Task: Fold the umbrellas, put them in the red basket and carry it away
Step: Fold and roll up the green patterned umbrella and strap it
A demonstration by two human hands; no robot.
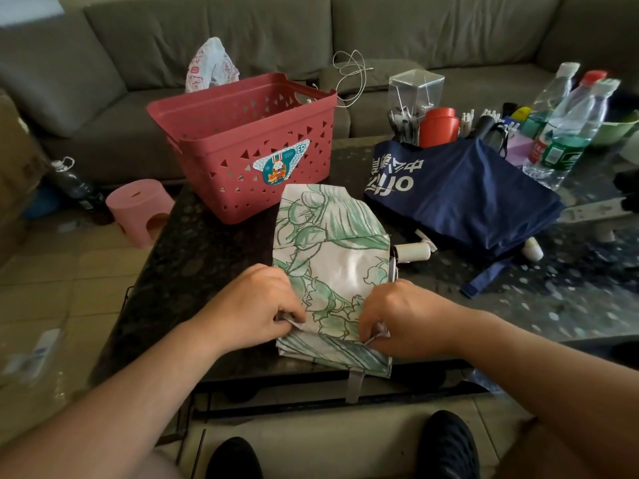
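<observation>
A white umbrella with green leaf print (332,257) lies flattened on the dark table (193,257), its white handle (413,252) sticking out to the right. My left hand (256,305) pinches the cloth at the umbrella's near left edge. My right hand (401,319) pinches a fold at its near right edge. A grey strap (354,387) hangs off the table's front edge. A navy blue umbrella (463,198) with white lettering lies loosely collapsed to the right. The red basket (242,140) stands behind the white umbrella, and nothing shows inside it.
Plastic bottles (567,122), a red cup (439,127), a clear box and pens crowd the table's far right. A grey sofa (207,39) runs behind, with a white bag on it. A pink stool (140,209) and a dark bottle stand on the floor at left.
</observation>
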